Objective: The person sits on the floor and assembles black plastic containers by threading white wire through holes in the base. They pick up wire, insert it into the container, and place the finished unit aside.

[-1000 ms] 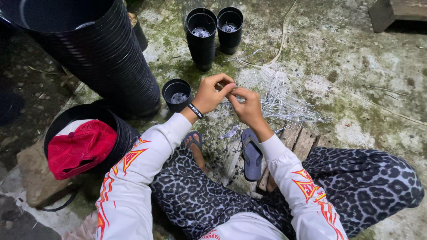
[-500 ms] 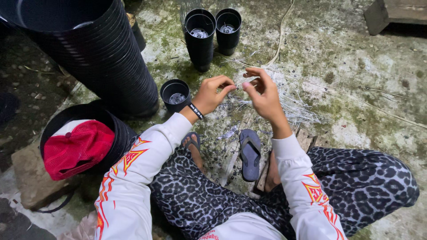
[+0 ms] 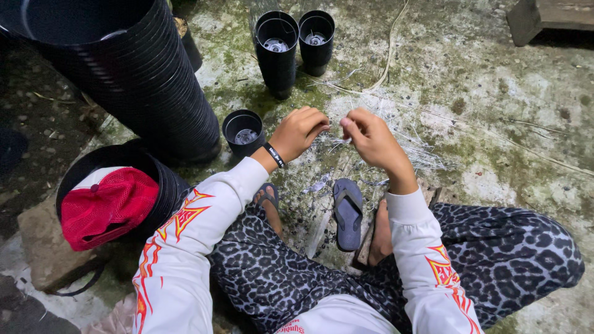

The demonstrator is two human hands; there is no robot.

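White flame-printed sleeves [image 3: 185, 247], leopard-print trousers [image 3: 495, 247], black wristband [image 3: 274, 154].

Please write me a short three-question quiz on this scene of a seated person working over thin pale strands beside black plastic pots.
1. True or false: the red mesh cap lies inside a black round container.
2. What do the left hand and right hand pinch between them?
A. a thin pale strand
B. a metal spoon
C. a green leaf
3. Which thing stands nearest the left hand's wrist: the small black plastic pot or the grey rubber sandal?

Key
1. True.
2. A.
3. The small black plastic pot.
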